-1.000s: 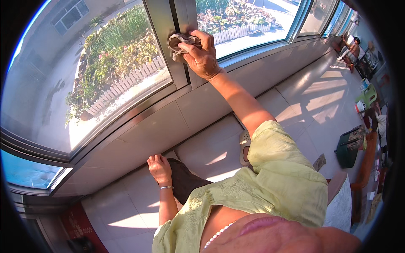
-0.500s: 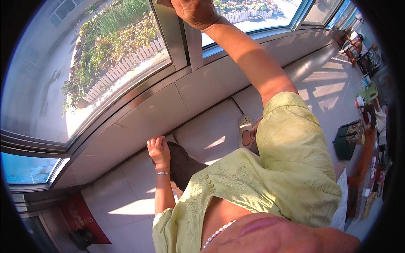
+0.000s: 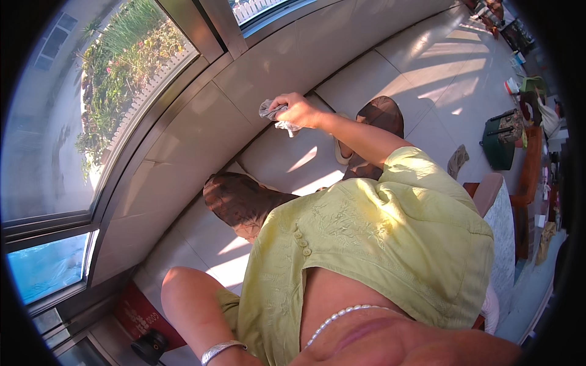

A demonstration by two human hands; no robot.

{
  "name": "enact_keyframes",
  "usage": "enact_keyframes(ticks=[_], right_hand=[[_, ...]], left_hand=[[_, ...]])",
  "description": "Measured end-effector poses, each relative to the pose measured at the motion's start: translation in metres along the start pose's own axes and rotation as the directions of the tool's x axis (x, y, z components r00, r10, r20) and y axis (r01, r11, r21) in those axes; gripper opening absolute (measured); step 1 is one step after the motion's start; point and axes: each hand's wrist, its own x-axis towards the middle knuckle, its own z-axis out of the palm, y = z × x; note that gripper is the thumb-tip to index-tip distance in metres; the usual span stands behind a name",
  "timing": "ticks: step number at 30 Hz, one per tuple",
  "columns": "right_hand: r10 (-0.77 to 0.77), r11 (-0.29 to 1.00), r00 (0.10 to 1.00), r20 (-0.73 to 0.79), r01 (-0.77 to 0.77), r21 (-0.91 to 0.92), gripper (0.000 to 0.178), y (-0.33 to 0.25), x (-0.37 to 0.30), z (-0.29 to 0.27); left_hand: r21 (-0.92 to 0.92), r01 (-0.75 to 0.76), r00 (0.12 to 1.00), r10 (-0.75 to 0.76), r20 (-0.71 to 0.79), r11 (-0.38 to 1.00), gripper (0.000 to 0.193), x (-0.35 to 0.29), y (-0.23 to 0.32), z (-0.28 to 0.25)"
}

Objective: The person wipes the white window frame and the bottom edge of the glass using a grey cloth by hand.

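My right hand is closed around a crumpled grey-white cloth, held out in front of the tiled wall below the window. Part of the cloth sticks out past the fingertips, and a loose end hangs beneath them. The large window pane in its metal frame is up and to the left of that hand. My left arm is bent, with a silver bracelet showing at the lower edge; the left hand itself is outside the picture.
My knees in brown patterned trousers are close to the low tiled wall. A dark green bag and a wooden bench stand at the right. A grey cloth lies on the floor. A red mat is at lower left.
My right hand has come down from the window frame, and the cloth in it now shows. My left hand has left the knee and gone out of view at the lower edge.
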Motion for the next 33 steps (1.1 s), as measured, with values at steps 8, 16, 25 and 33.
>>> enact_keyframes(ticks=[8, 16, 25, 33], right_hand=[[-0.278, 0.641, 0.879, -0.388, 0.471, 0.606, 0.028, -0.178, 0.097, -0.089], [-0.930, 0.367, 0.180, -0.320, 0.400, -0.840, 0.048, -0.083, 0.175, -0.017], [-0.771, 0.629, 0.476, -0.422, 0.468, -0.621, 0.052, -0.033, 0.140, 0.101], [-0.936, 0.055, 0.248, 0.250, 0.805, -0.591, 0.030, -0.098, 0.170, 0.147]], left_hand=[[0.098, -0.062, 0.995, 0.069, -0.070, 0.993, 0.033, -0.009, 0.006, -0.020], [0.236, 0.192, 0.956, -0.236, 0.175, 0.953, 0.036, -0.117, 0.005, -0.061], [0.786, 0.469, -0.047, -0.877, 0.478, 0.403, 0.009, -0.287, 0.027, -0.149], [0.953, -0.003, -0.292, -0.911, 0.290, 0.304, 0.019, -0.310, 0.083, -0.222]])
